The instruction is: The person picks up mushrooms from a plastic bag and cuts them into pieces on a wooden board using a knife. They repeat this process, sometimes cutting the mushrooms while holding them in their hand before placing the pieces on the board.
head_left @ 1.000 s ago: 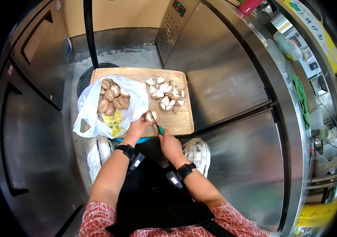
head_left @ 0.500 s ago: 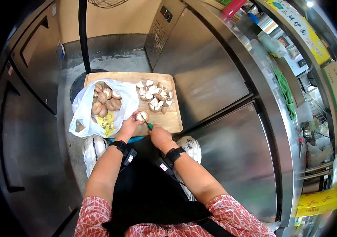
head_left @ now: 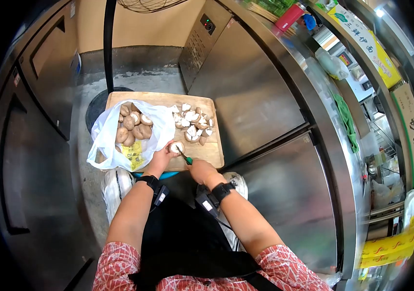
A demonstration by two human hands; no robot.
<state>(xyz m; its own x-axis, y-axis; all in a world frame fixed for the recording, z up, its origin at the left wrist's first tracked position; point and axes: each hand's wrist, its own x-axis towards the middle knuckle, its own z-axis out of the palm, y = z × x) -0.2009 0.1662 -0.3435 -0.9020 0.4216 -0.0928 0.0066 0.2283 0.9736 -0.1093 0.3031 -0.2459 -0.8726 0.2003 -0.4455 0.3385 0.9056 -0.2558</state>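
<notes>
Between the fingers of my left hand [head_left: 163, 156] is a mushroom [head_left: 176, 147], its pale underside facing up, near the front of a wooden cutting board [head_left: 209, 155]. My right hand [head_left: 201, 170] grips a small knife [head_left: 188, 159] by its green handle, and the dark blade lies against the mushroom. To the left, an open white plastic bag [head_left: 161, 121] holds several whole brown mushrooms [head_left: 128, 122] and a yellow printed label [head_left: 132, 153]. A pile of cut mushroom pieces [head_left: 192, 121] sits on the board's right side.
Steel cabinet doors [head_left: 250, 82] stand close on the right, and another steel cabinet [head_left: 37, 145] is on the left. Behind the board are a dark round bin [head_left: 96, 109] and a black pole [head_left: 108, 53]. A green cloth [head_left: 345, 119] hangs from the right counter.
The knife's handle has shifted slightly right and down, with more of the blade showing over the mushroom. The whole view has shifted a little. My left hand still holds the mushroom.
</notes>
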